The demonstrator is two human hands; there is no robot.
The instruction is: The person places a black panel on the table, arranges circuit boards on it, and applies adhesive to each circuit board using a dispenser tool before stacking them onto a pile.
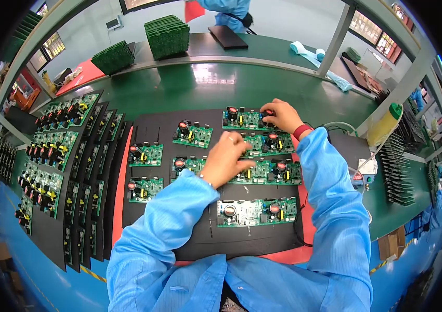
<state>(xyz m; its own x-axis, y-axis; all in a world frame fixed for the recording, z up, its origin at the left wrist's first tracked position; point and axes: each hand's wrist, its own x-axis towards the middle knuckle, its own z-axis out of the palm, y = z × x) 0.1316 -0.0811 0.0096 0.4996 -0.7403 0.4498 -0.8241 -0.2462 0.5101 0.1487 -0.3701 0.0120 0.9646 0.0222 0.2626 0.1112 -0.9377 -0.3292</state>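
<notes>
My right hand (282, 115) reaches to the far right circuit board (239, 119). Its thumb and fingers close around a dark, round, red-topped component (268, 112) at that board's right end. My left hand (227, 159) hovers over the middle boards, thumb and fingers apart, with nothing visible between them. Close by its fingertips is the second-row right circuit board (278, 146). Under the hand and wrist, another circuit board (196, 165) is partly covered. A wide circuit board (254, 212) lies nearest my body. All these boards carry coils, capacitors and yellow parts.
The boards lie on a black mat (189, 242) over a red sheet (312, 223). At left stand several black panels (49, 229) holding boards. Green board stacks (167, 36) sit on the back shelf. At right are a yellow bottle (386, 125) and racked boards (396, 171).
</notes>
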